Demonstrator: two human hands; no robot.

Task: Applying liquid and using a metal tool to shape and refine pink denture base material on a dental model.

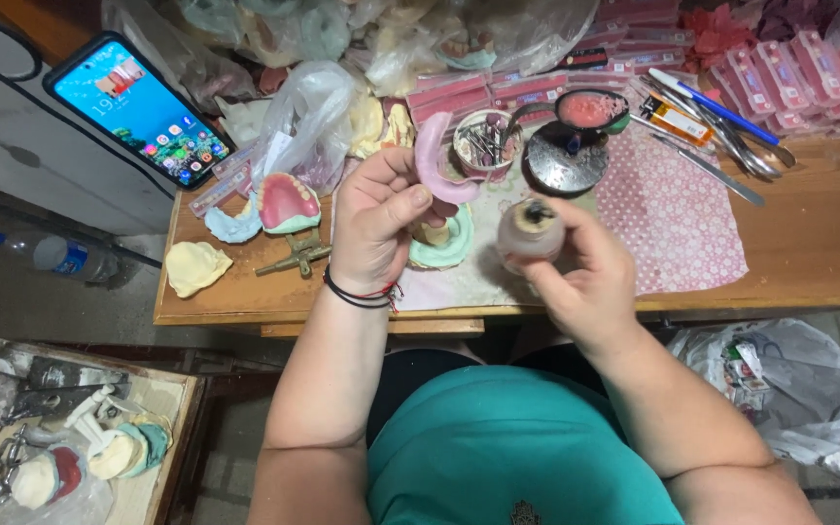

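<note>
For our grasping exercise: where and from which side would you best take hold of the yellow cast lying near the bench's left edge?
Probably pinch the yellow cast across its narrower width, coming from above. It lies flat on the bench with bare wood around it, so both side edges look free for fingers; the nearby metal articulator sits apart.

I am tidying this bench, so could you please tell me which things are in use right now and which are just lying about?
In use:
left hand holding the pink curved wax rim
right hand holding the small frosted bottle
green-based jaw cast beneath the hands

Lying about:
smartphone
pink denture model
metal hand tools
pink boxes
plastic bags
</note>
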